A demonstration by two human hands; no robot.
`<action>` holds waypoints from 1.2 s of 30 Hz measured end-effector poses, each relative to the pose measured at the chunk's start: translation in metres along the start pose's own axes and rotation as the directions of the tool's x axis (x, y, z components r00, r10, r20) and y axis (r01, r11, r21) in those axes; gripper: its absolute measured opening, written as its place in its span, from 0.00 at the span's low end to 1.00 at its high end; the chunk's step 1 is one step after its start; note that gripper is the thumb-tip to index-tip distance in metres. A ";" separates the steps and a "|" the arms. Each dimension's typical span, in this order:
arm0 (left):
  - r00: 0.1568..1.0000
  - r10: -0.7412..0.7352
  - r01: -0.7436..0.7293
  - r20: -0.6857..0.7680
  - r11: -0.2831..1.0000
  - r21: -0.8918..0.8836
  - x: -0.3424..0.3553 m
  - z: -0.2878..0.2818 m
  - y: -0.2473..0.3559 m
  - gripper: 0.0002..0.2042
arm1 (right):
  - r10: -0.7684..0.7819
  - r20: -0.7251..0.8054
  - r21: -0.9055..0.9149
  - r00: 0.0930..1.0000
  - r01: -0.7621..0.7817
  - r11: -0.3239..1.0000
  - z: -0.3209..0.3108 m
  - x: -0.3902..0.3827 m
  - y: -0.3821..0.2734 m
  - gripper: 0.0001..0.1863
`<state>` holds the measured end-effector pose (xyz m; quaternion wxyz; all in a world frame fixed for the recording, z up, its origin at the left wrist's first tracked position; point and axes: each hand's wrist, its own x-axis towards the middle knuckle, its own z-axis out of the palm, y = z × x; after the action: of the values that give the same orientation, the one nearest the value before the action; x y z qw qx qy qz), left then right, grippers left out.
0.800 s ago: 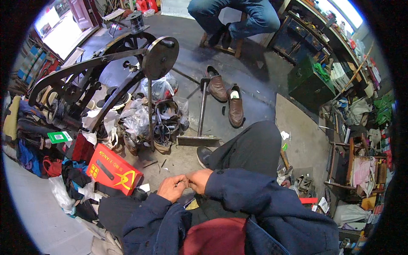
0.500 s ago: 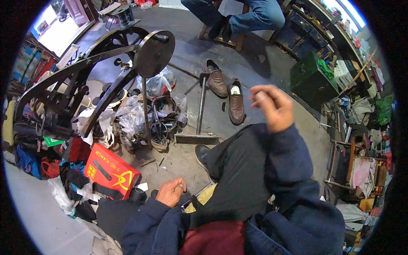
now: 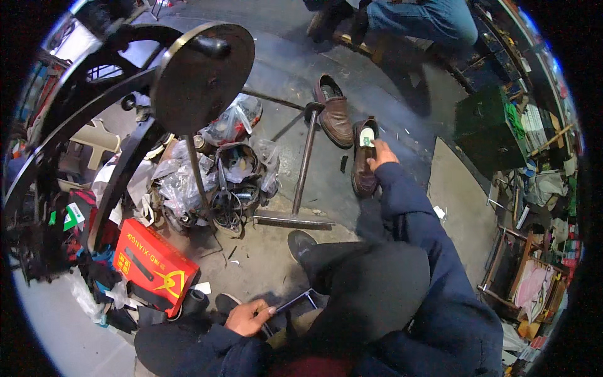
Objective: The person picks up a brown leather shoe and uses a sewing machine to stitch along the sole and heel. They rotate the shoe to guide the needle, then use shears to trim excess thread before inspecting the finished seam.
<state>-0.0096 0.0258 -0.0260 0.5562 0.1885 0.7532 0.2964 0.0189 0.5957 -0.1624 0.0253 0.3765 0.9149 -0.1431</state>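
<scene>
At our far left, a red box (image 3: 156,267) lies tilted, its inside hidden from us. Near it, clear plastic bags (image 3: 182,191) bunch together, their contents too jumbled to name; beside them, an open dark container (image 3: 236,146) holds crumpled clear plastic. Our left hand (image 3: 249,317) is loosely curled, fingertips by a slim dark bar (image 3: 294,301); we cannot tell whether it grips it. One brown shoe (image 3: 336,120) stands left of the other brown shoe (image 3: 363,164), which has a pale insole inside. Our right hand (image 3: 382,155), partly bent, touches that second shoe's rim; how firmly, we cannot tell. Farther right stands a dark green chest (image 3: 487,131), contents unseen.
</scene>
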 end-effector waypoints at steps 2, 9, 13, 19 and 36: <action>0.999 -0.030 0.030 0.012 0.999 -0.010 0.005 0.001 -0.003 0.17 | -0.010 0.008 -0.018 1.000 0.010 1.000 0.002 0.023 0.002 0.40; 0.995 -0.059 0.061 0.076 0.998 -0.021 0.020 0.001 -0.007 0.17 | 0.187 0.289 -0.274 0.939 -0.106 0.956 0.013 0.029 0.015 0.34; 0.993 -0.100 0.100 0.067 0.995 0.010 0.020 0.000 -0.002 0.16 | 0.235 0.196 -0.174 0.952 -0.202 0.964 0.023 0.003 0.029 0.22; 0.997 0.046 -0.049 -0.057 0.997 -0.055 0.007 -0.001 0.020 0.15 | 0.415 0.137 0.238 0.900 -0.436 0.868 -0.006 -0.043 0.036 0.27; 0.749 0.423 -0.654 -0.510 0.343 -0.675 -0.090 -0.026 0.013 0.36 | -0.443 0.099 0.960 0.891 0.031 0.277 -0.243 -0.212 -0.265 0.18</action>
<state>-0.0069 -0.0257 0.0537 0.3471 0.1065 0.4777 0.8000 0.0005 0.3402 0.1671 -0.0592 0.1438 0.6825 -0.7142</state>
